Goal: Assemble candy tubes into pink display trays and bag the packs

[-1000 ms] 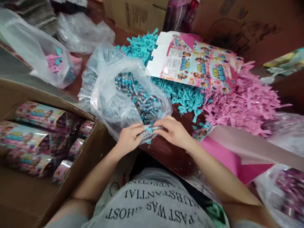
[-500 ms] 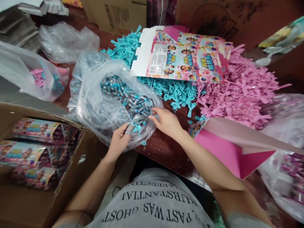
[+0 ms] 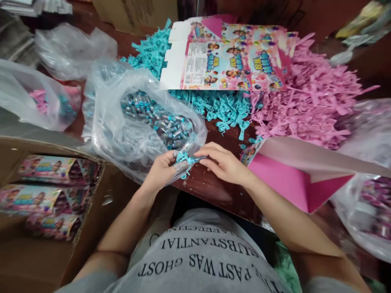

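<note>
My left hand (image 3: 163, 171) grips a small bunch of little tubes with blue caps and a blue plastic clip (image 3: 183, 162) at the near table edge. My right hand (image 3: 221, 162) meets it, pinching one more blue-capped tube against the bunch. Just beyond both hands lies an open clear plastic bag (image 3: 122, 134) with many blue-capped tubes (image 3: 159, 118) inside.
A heap of blue plastic pieces (image 3: 226, 112) and a heap of pink ones (image 3: 305, 101) lie behind, with a flat printed carton (image 3: 232, 61) on top. A pink folded carton (image 3: 293, 183) sits at right. A cardboard box (image 3: 100, 207) at left holds printed packs. More plastic bags lie around.
My right hand reached into the bag half a second ago and has come back with a tube to the bunch in my left hand. The view has shifted slightly.
</note>
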Tool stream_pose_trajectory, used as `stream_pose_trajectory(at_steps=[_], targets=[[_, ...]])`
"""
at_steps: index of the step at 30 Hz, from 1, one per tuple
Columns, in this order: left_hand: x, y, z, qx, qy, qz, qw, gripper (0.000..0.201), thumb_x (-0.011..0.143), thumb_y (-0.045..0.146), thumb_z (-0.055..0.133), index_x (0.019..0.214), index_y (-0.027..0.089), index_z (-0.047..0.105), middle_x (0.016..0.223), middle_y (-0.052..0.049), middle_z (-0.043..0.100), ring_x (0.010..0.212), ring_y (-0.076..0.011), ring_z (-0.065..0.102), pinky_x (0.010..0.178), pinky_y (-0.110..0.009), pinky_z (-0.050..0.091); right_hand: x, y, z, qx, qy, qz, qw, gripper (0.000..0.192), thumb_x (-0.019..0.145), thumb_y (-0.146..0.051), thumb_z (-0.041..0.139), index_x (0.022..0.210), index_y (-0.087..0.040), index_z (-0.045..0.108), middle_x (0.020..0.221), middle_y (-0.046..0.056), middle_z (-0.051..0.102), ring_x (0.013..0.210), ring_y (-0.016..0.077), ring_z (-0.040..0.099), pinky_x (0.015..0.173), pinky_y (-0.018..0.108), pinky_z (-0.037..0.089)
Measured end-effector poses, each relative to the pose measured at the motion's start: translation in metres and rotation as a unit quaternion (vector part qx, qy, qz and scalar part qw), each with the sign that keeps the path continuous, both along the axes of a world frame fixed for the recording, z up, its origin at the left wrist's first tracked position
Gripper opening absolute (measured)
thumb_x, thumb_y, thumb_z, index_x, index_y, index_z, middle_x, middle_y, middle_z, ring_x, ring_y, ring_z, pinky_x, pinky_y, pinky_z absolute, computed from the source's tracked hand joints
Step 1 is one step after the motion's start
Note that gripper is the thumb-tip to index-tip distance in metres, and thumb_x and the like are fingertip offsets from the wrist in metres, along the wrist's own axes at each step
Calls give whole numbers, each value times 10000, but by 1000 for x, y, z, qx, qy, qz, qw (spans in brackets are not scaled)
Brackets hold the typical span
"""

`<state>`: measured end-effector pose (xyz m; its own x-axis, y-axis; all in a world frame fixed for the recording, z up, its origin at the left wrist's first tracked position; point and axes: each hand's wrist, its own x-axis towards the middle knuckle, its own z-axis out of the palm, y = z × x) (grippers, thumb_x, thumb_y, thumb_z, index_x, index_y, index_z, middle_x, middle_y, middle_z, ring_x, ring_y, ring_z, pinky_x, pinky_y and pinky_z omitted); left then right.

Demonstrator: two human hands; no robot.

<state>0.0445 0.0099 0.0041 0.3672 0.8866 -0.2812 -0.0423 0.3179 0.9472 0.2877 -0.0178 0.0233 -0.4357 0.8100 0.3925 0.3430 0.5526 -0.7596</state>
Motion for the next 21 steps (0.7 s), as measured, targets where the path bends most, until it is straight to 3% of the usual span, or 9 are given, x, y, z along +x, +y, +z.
stream_pose_trajectory(at_steps=[5, 9, 12, 14, 16, 18, 20, 21], targets=[[17, -1, 1, 65, 11, -74, 995, 339, 735, 421, 951, 872, 163, 779, 773, -7, 749, 644, -95, 601, 652, -209, 509, 6, -26, -5, 44, -1, -65, 997, 250, 1088, -220, 575, 1316, -245, 674, 1206, 86, 680, 1136, 190, 697, 1002, 399, 637], [24, -9, 3, 145, 53, -97, 983, 302, 797, 386, 907, 976, 162, 814, 894, -36, 804, 775, -146, 684, 770, -250, 554, 11, -41, -7, 59, -47, -92, 993, 247, 1103, -273, 555, 1315, -236, 675, 1214, 103, 692, 1109, 194, 700, 947, 371, 636], [29, -17, 6, 216, 102, -114, 964, 234, 869, 356, 841, 1029, 185, 824, 943, -28, 820, 844, -172, 719, 811, -264, 563, 16, -49, -7, -22, -31, -114, 993, 286, 1130, -387, 496, 1150, -196, 708, 985, 67, 718, 902, 172, 711, 843, 339, 619], [35, -22, 7, 249, 133, -134, 950, 202, 895, 339, 811, 1045, 203, 824, 936, -15, 823, 844, -177, 731, 805, -266, 566, 22, -55, -5, -120, -15, -139, 983, 444, 1146, -469, 425, 951, -181, 701, 766, 18, 669, 701, 140, 666, 737, 306, 583], [44, -25, 7, 265, 153, -147, 941, 205, 908, 348, 801, 1060, 212, 817, 943, -14, 827, 842, -187, 745, 808, -276, 575, 30, -63, -1, -202, 3, -161, 966, 539, 1141, -541, 382, 915, -177, 707, 712, 7, 663, 624, 126, 638, 690, 294, 564], [56, -27, 4, 268, 157, -146, 939, 281, 909, 373, 810, 1142, 217, 791, 1022, -32, 834, 907, -211, 770, 865, -301, 591, 40, -72, 4, -235, 20, -176, 956, 522, 1118, -584, 409, 1169, -179, 733, 931, 58, 765, 731, 144, 699, 727, 305, 591], [73, -29, 0, 265, 142, -154, 941, 406, 918, 395, 809, 1274, 221, 726, 1143, -63, 825, 1025, -246, 784, 951, -342, 600, 51, -82, 8, -227, 28, -181, 956, 575, 1046, -606, 568, 1469, -219, 613, 1284, 111, 758, 960, 191, 749, 812, 337, 627], [83, -31, -3, 266, 135, -168, 939, 458, 931, 404, 799, 1335, 222, 682, 1188, -77, 815, 1068, -258, 783, 983, -365, 602, 57, -87, 10, -218, 28, -187, 957, 645, 1003, -597, 650, 1530, -236, 564, 1386, 117, 724, 1052, 214, 749, 859, 357, 636]])
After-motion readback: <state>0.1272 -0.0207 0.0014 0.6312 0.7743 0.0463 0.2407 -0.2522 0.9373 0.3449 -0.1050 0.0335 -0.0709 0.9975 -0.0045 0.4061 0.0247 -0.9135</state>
